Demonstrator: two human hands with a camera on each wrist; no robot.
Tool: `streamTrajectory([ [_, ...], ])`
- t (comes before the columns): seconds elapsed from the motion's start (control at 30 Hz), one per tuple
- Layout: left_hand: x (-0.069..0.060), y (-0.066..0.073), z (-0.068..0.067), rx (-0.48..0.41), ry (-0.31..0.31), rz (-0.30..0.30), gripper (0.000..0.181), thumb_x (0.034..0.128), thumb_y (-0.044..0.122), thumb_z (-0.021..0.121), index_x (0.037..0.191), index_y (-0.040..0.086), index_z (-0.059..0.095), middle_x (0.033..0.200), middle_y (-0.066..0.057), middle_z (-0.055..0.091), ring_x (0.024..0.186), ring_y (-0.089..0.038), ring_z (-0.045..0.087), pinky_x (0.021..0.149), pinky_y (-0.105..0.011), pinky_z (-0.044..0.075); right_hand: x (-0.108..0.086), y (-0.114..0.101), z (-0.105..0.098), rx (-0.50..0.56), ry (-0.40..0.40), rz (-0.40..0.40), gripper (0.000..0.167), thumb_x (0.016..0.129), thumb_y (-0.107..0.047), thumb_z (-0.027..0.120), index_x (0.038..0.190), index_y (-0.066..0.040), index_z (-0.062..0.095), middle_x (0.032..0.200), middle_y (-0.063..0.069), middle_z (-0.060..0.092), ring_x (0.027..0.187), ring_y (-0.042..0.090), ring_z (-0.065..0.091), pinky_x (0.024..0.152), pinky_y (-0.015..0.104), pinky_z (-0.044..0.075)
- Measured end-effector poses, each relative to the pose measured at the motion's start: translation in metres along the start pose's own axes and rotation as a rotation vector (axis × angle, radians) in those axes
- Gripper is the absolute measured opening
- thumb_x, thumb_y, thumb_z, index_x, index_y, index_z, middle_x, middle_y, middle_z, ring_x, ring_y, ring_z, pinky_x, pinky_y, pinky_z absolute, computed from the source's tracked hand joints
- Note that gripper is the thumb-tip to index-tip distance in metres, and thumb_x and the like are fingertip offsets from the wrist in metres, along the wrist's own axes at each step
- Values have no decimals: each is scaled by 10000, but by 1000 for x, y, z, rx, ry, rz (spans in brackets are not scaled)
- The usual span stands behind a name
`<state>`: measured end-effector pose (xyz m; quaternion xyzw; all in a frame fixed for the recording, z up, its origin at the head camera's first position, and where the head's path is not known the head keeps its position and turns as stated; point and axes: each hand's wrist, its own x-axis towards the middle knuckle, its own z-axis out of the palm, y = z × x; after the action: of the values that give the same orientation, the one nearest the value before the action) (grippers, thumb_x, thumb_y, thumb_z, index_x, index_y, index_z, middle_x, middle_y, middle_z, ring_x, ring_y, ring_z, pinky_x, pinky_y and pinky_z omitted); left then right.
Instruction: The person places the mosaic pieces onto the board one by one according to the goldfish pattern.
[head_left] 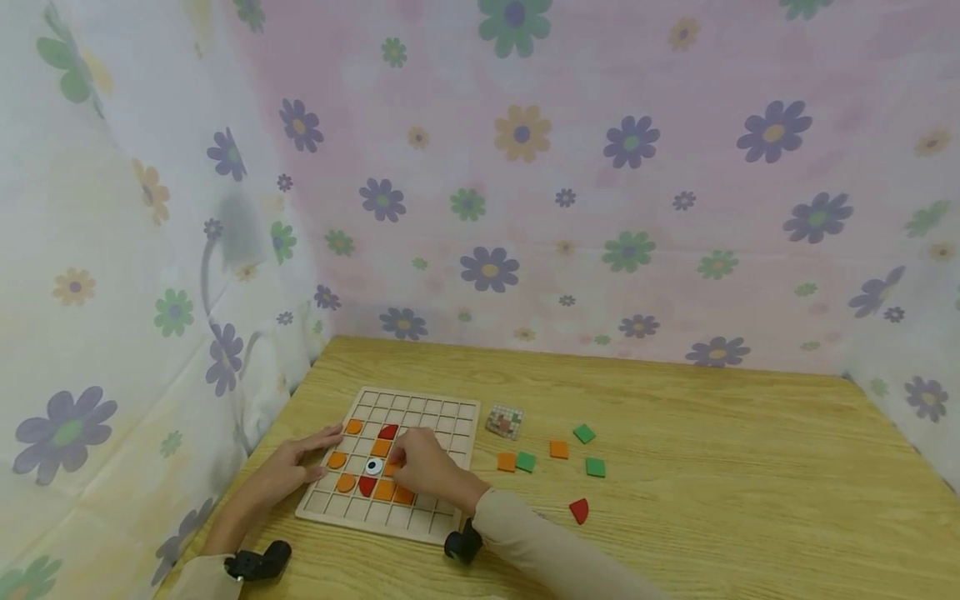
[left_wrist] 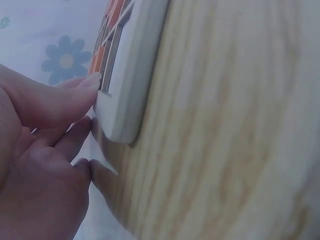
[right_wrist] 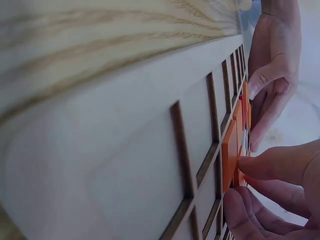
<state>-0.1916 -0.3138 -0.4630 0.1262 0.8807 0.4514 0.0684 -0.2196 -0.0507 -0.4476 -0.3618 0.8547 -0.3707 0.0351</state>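
A person's right hand (head_left: 427, 462) is pinching an orange square tile (head_left: 391, 469) between thumb and curled fingers, the piece sitting at the surface of a gridded wooden board (head_left: 450, 423), just beside a white eye disc (head_left: 373, 467). The left hand (head_left: 285, 471) is resting at the board's left edge — fingers loosely extended, thumb touching the rim without clasping it. Rounded orange pieces (head_left: 346, 482) and red pieces (head_left: 367, 487) are occupying cells around the eye. To the board's right, a small patterned card (head_left: 505, 422) is lying near green squares (head_left: 596, 467), loose orange squares (head_left: 558, 450) and, nearer the person, a red quarter-circle (head_left: 579, 511) — all on a wood-grain table (head_left: 712, 467). Flowered cloth (head_left: 570, 83) is hanging behind.
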Motion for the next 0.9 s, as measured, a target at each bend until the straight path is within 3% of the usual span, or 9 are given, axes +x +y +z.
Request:
streamTrajectory([
  [0.13, 0, 0, 0, 17, -9, -8, 510, 856, 19, 616, 1357, 51, 527, 1497, -107, 346, 1404, -361, 179, 1079, -323, 214, 1, -2, 0, -11, 1, -3, 156, 747, 80, 643, 796, -25, 746, 802, 25, 679, 727, 65, 561, 623, 159, 441],
  [0.23, 0, 0, 0, 22, -11, -21, 517, 854, 21, 618, 1361, 54, 524, 1499, -103, 341, 1403, -360, 179, 1072, -521, 182, -1, -4, 0, -35, -17, -14, 164, 770, 78, 630, 810, -24, 752, 814, 21, 667, 739, 59, 548, 655, 159, 442],
  [0.3, 0, 0, 1, 19, -6, -27, 520, 850, 17, 620, 1360, 58, 526, 1497, -100, 344, 1402, -360, 183, 1066, -560, 174, -3, -5, -1, -65, -30, -30, 168, 782, 65, 627, 823, -33, 756, 822, 6, 650, 766, 58, 551, 689, 160, 446],
  [0.43, 1, -1, 1, 16, -2, -23, 522, 847, 10, 621, 1358, 60, 529, 1495, -101, 349, 1400, -366, 185, 1064, -563, 187, -5, -3, -2, -103, -34, -63, 157, 784, 38, 636, 833, -50, 756, 825, -19, 634, 791, 55, 555, 734, 156, 441],
  [0.67, 1, -2, 0, 33, -19, -5, 523, 853, 19, 621, 1365, 61, 520, 1494, -105, 350, 1397, -363, 199, 1053, -532, 228, -11, 4, -7, -1, -49, -76, 141, 754, 31, 652, 853, -23, 736, 790, 4, 612, 717, 32, 515, 660, 140, 430],
  [0.9, 1, 0, 0, 28, -15, 3, 516, 852, 11, 623, 1357, 53, 526, 1491, -116, 353, 1395, -365, 198, 1043, -558, 214, -23, 5, -22, 53, -67, -77, 157, 787, 3, 635, 902, -41, 732, 876, 24, 633, 809, 91, 573, 692, 161, 453],
])
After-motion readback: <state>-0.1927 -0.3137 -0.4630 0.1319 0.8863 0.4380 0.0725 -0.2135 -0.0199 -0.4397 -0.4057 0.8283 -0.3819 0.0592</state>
